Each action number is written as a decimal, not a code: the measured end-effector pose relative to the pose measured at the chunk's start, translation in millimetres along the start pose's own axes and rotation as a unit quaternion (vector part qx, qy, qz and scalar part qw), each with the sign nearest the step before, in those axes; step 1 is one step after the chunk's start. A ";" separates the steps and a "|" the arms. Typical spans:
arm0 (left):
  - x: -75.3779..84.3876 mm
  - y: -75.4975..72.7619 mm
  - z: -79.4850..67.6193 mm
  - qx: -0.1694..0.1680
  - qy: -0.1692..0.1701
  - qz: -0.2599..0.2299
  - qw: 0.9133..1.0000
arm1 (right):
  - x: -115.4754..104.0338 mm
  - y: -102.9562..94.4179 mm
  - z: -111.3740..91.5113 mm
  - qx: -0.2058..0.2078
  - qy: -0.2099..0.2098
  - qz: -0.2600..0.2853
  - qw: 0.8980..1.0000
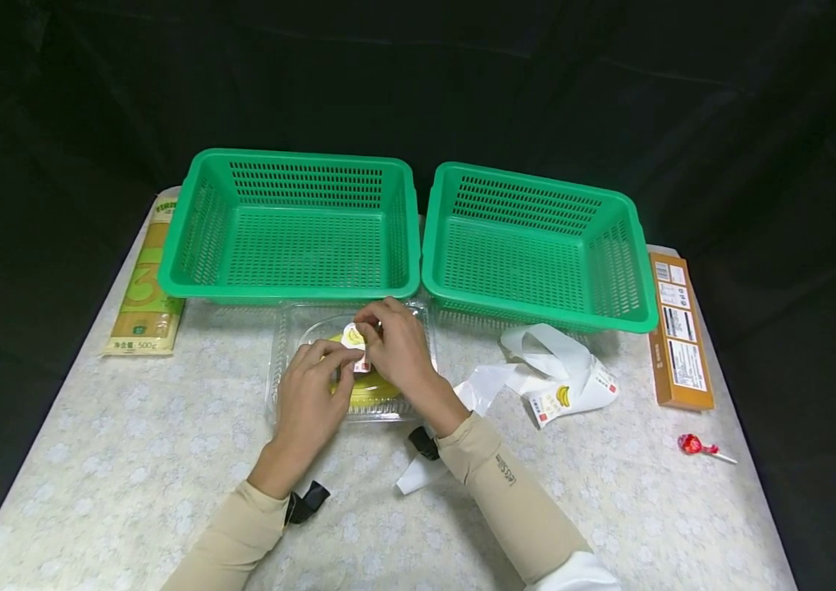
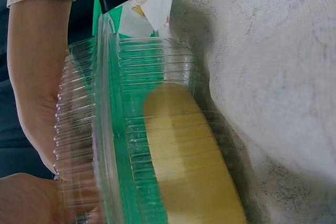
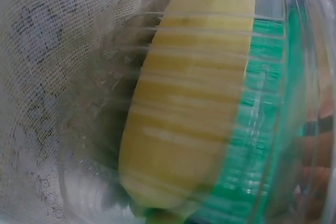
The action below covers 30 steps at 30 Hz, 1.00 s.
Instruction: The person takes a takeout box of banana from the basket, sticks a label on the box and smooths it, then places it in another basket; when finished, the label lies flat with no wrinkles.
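Observation:
A clear plastic box (image 1: 279,341) with a lid stands in front of the baskets, a yellow banana (image 1: 373,392) inside. Its ribbed wall and the banana (image 2: 184,150) fill much of the left wrist view; the banana (image 3: 184,87) also shows large in the right wrist view. Over the lid is a white sticker (image 1: 353,336) printed with a banana. My left hand (image 1: 312,394) pinches its lower edge between thumb and forefinger. My right hand (image 1: 400,349) pinches it near the upper right, fingers bent. Whether the sticker touches the lid is hard to tell.
Two green baskets (image 1: 292,293) (image 1: 536,312) stand side by side behind the box. A strip of banana stickers (image 1: 573,394) curls at the right, partly under my right forearm. A noodle packet (image 1: 144,287) lies left; an orange carton (image 1: 681,345) and a lollipop (image 1: 692,444) lie right.

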State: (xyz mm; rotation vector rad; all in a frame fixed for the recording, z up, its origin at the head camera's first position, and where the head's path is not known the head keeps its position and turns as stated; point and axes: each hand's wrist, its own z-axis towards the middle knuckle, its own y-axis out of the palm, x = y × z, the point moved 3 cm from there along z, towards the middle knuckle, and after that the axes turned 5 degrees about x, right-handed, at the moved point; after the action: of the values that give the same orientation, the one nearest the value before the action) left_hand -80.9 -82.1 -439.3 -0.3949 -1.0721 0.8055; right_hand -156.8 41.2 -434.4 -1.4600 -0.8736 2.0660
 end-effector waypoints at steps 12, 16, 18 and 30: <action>-0.9 1.1 -0.4 -0.043 0.001 0.035 0.998 | -2.0 0.0 -2.9 -0.008 -0.001 -0.005 1.000; -1.2 2.3 -0.3 -0.085 0.001 0.062 0.994 | -5.3 0.4 -9.9 -0.013 -0.035 -0.044 0.998; -1.0 2.7 -0.2 -0.104 -0.001 0.073 0.992 | -8.1 1.0 -15.0 -0.014 -0.064 -0.080 0.995; -1.1 3.9 -0.1 -0.156 -0.004 0.104 0.982 | -16.7 2.4 -34.2 -0.027 -0.099 -0.196 0.975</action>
State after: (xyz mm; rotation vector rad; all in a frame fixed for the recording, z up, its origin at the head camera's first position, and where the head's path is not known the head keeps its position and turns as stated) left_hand -82.6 -80.4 -442.5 -0.7803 -1.1816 0.8232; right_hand -119.0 36.0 -433.3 -1.0155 -1.1981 1.9148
